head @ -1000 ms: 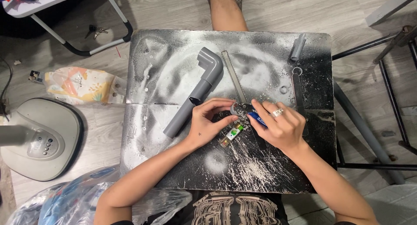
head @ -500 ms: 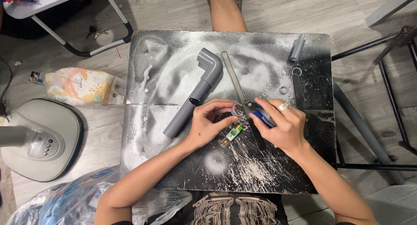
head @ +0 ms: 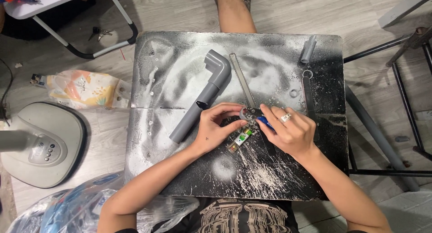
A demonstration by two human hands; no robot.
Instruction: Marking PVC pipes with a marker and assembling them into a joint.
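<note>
My left hand (head: pixel 215 127) pinches a small grey round part (head: pixel 244 113) at the middle of a black, white-dusted board (head: pixel 279 188). My right hand (head: pixel 290 132), with a ring on one finger, grips a blue-handled tool (head: pixel 263 121) whose tip meets that part. Just below my fingers lies a small green and white component (head: pixel 242 137). A grey elbow pipe (head: pixel 202 98) lies diagonally, touching the back of my left hand's side. A thin metal strip (head: pixel 240 78) runs from the part toward the far edge.
A short grey tube (head: pixel 308 49), a small ring (head: pixel 293 93) and a long flat bar (head: pixel 308 98) lie at the board's right. A fan base (head: pixel 38 141), a printed bag (head: pixel 81 90) and plastic wrap (head: pixel 67 206) sit on the floor left. Black metal frame legs (head: pixel 405 93) stand right.
My right hand has shifted slightly left and up, bringing the blue tool against the round part. My left hand's fingers have closed on that part.
</note>
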